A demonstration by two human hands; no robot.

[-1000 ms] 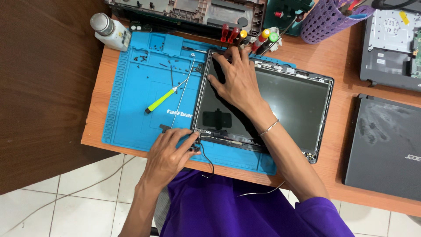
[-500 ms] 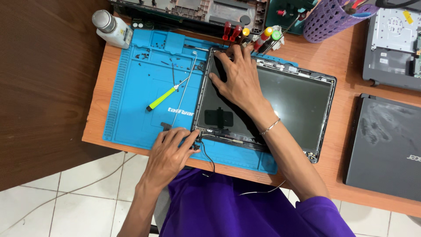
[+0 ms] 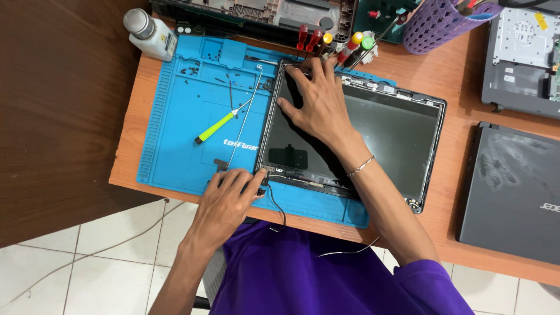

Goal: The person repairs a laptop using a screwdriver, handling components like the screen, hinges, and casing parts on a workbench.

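A laptop screen panel (image 3: 379, 140) in its black frame lies on a blue work mat (image 3: 186, 116). My right hand (image 3: 318, 102) rests flat on the panel's upper left part, fingers spread toward the top corner. My left hand (image 3: 230, 195) sits at the panel's lower left corner, fingertips on the hinge bracket and black cable (image 3: 275, 201) there. A green-handled screwdriver (image 3: 219, 125) lies on the mat, apart from both hands. A thin metal rod (image 3: 245, 116) lies beside it.
A white bottle (image 3: 149, 35) stands at the mat's far left corner. Several screwdrivers (image 3: 332, 44) and a purple basket (image 3: 443, 23) sit at the back. A closed dark laptop (image 3: 513, 192) and a laptop base (image 3: 522, 58) lie at right. Small screws dot the mat.
Both hands stay at the same spots on the panel; only small finger shifts at the lower left corner show.
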